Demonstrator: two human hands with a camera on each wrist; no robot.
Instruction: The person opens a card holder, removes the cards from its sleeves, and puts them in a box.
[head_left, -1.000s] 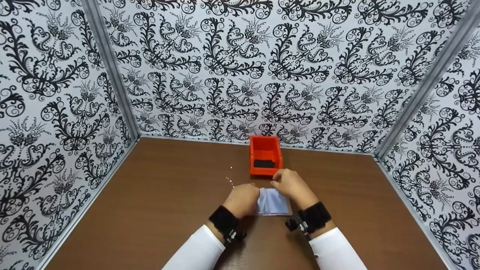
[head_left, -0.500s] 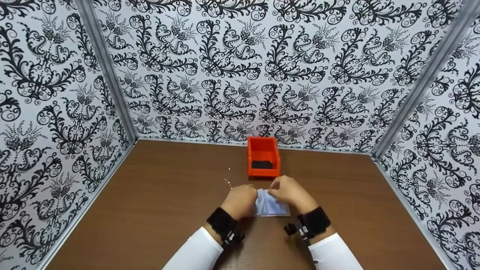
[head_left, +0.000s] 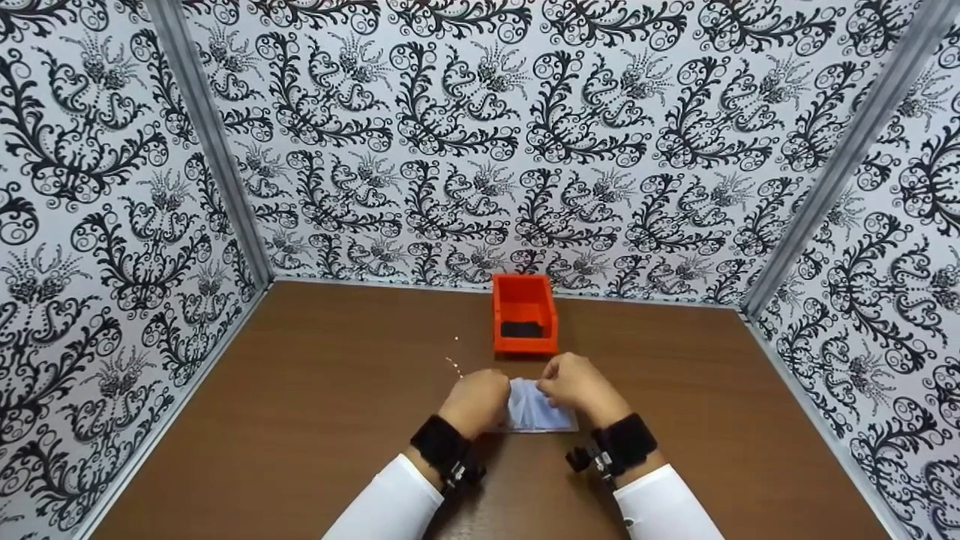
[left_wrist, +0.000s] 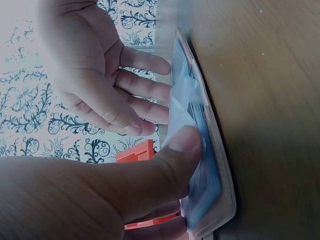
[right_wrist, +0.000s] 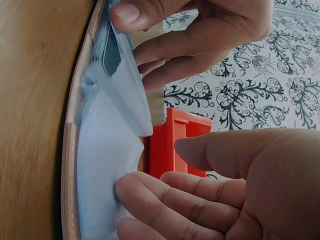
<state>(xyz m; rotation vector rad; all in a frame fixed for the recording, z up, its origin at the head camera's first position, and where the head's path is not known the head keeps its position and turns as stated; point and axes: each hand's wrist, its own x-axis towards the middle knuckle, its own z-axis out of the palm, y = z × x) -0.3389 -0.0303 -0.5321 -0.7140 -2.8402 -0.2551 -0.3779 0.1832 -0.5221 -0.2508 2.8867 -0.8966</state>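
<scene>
- Right hand (head_left: 581,386): since the first head frame, its fingers have lowered from near the red bin (head_left: 525,346) to the clear sleeves (right_wrist: 100,155).
- Effect: both hands now meet at the sleeves; handling appears centred on these pages rather than on the bin.
- Card holder: lies unfolded on the tabletop (head_left: 337,390), below and between the fingers of both hands. Its stitched cover (left_wrist: 220,212) extends past the sleeves on the near side.
- Left hand (head_left: 474,401): thumb and fingers pinch a bunch of sleeves at the left side. A dark insert (right_wrist: 112,56) shows within the sleeves, just beside the thumb.
- Right fingers: released and loosely bent. Fingertips touch the sleeve surface; the thumb stands apart and grips nothing.
- White specks (head_left: 454,365): on the tabletop, beyond the left fingers and slightly left of them. Their nature cannot be told.
- Red bin: beyond the fingers of both hands. A black item (head_left: 521,330) lies inside, toward the near end.
- Patterned wall (head_left: 480,150): behind the bin, farthest from the fingers.
</scene>
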